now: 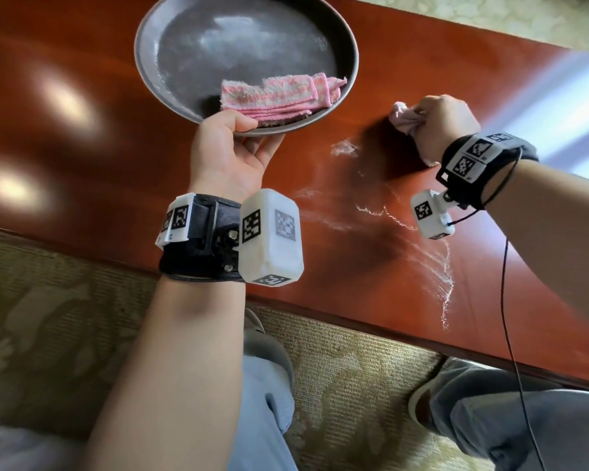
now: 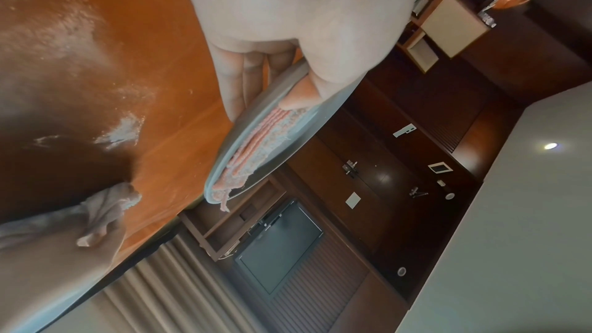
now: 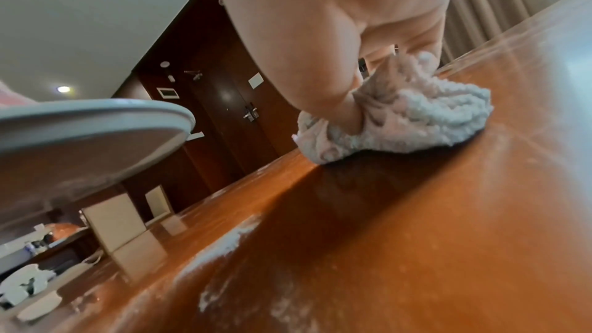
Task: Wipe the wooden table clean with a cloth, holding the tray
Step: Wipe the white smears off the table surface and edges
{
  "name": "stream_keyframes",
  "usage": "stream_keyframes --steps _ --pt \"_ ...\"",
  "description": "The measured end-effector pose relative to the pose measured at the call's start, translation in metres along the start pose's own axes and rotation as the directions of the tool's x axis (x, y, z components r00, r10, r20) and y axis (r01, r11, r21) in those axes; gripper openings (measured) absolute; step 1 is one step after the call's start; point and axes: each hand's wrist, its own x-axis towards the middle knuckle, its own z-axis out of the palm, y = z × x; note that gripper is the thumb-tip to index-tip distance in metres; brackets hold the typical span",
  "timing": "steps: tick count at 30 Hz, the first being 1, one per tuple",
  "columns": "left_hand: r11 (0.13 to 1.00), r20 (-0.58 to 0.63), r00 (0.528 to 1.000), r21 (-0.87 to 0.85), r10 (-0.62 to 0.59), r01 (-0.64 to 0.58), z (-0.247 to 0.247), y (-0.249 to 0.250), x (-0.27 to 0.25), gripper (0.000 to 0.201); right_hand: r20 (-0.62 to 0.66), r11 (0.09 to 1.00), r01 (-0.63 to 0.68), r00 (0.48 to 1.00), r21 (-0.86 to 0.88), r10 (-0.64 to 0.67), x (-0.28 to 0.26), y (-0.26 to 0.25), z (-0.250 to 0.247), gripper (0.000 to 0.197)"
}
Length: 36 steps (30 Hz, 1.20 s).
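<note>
My left hand (image 1: 242,130) grips the near rim of a round grey metal tray (image 1: 170,28), thumb on top and fingers underneath, and holds it lifted above the table. A folded pink-and-white cloth (image 1: 269,96) lies in the tray (image 2: 224,151) near my thumb. My right hand (image 1: 436,124) clutches a bunched pale pink cloth (image 1: 405,119) and presses it onto the glossy red-brown wooden table (image 1: 82,137). In the right wrist view the cloth (image 3: 416,115) sits flat on the wood. White powder streaks (image 1: 344,147) lie between my hands and trail toward the near edge.
The table's near edge (image 1: 354,321) runs diagonally above patterned carpet (image 1: 48,317). My legs and shoes (image 1: 422,399) stand just below that edge. A thin black cable (image 1: 510,334) hangs from my right wrist. More powder (image 3: 224,242) lies on the wood below the tray.
</note>
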Motion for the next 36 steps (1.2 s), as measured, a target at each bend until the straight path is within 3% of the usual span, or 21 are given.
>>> stream_keyframes --steps 3,6,10,22,36 --pt "1.0 -0.003 1.0 0.013 0.01 -0.01 -0.005 0.002 0.002 0.05 0.006 0.999 0.0 1.0 -0.05 0.0 -0.005 -0.004 0.007 0.026" --pt "1.0 -0.009 1.0 0.025 0.016 -0.016 -0.009 0.003 0.003 0.047 0.118 0.982 -0.108 0.985 -0.152 0.127 0.0 -0.016 0.013 0.04" --pt "1.0 -0.028 1.0 0.019 0.01 -0.009 -0.013 0.005 0.005 0.048 0.119 0.963 -0.208 0.966 -0.174 0.23 0.003 -0.036 0.015 0.039" --pt "1.0 -0.022 1.0 -0.024 0.013 -0.013 -0.02 0.017 0.006 0.048 0.235 0.996 0.083 0.969 -0.039 -0.071 0.005 -0.086 0.031 0.025" --pt "1.0 0.01 1.0 -0.016 0.023 -0.022 -0.007 0.017 -0.011 0.033 0.287 0.917 0.391 0.871 0.084 -0.398 -0.046 -0.075 0.016 0.029"
